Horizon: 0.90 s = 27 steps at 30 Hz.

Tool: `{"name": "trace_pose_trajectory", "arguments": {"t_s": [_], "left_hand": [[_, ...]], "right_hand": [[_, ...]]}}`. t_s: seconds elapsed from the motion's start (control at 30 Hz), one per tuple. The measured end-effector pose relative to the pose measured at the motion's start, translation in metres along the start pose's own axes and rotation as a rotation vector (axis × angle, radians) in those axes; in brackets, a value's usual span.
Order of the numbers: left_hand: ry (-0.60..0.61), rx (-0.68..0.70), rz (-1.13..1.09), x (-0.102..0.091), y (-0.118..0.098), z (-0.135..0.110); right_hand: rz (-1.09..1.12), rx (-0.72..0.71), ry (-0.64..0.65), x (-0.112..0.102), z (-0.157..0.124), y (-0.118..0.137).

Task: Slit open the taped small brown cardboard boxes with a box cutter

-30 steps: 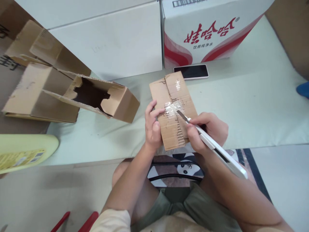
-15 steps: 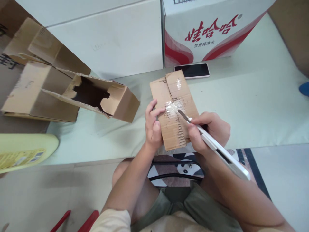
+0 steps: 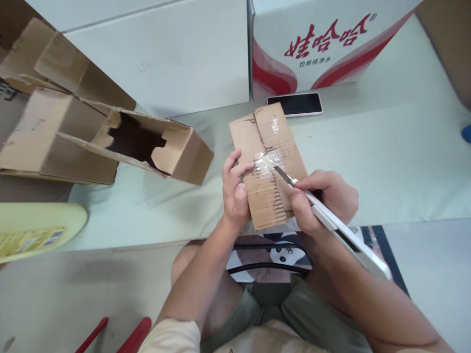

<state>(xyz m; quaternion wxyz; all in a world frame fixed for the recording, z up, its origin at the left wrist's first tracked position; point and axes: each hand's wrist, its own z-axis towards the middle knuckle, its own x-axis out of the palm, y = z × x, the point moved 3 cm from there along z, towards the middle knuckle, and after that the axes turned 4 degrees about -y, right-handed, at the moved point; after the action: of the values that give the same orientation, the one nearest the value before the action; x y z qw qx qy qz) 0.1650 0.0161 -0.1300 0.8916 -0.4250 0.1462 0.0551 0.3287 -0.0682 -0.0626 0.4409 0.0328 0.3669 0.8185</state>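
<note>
A small flat cardboard box (image 3: pixel 265 142) with clear tape across its seam lies at the near edge of the pale table (image 3: pixel 386 162). My left hand (image 3: pixel 234 189) grips the box's left side, thumb and fingers wrapped on it. My right hand (image 3: pixel 324 198) is closed on a white utility knife (image 3: pixel 342 230). The knife's blade tip rests on the tape patch at the middle of the box.
A torn-open brown carton (image 3: pixel 147 147) lies to the left, with flattened cardboard (image 3: pixel 40 132) beyond it. A white box (image 3: pixel 162 54) and a red-and-white printed carton (image 3: pixel 324 44) stand at the back. A phone (image 3: pixel 296 104) lies just behind the small box. A yellow object (image 3: pixel 37 230) sits lower left.
The knife blade has stayed on the tape, with my right hand shifting slightly right and down. The view has tilted a little. My left hand keeps its hold.
</note>
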Motion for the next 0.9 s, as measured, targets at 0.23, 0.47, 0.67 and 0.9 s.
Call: {"name": "trace_pose_trajectory", "arguments": {"t_s": [0.23,0.47,0.67,0.9], "left_hand": [[0.01,0.012,0.005,-0.0002,0.0009,-0.0001],[0.01,0.014,-0.037,0.0004,0.0005,0.0005],[-0.01,-0.002,-0.023,0.0017,0.0026,-0.0009],[-0.006,-0.007,0.007,0.0013,0.0031,-0.0009]], "right_hand": [[-0.041,-0.005,-0.006,-0.0008,-0.002,-0.001],[-0.046,0.003,-0.009,-0.0005,-0.0011,0.0001],[-0.006,0.014,0.005,-0.0001,-0.0025,0.0012],[-0.004,-0.008,0.018,0.0006,-0.0003,0.0028]]}}
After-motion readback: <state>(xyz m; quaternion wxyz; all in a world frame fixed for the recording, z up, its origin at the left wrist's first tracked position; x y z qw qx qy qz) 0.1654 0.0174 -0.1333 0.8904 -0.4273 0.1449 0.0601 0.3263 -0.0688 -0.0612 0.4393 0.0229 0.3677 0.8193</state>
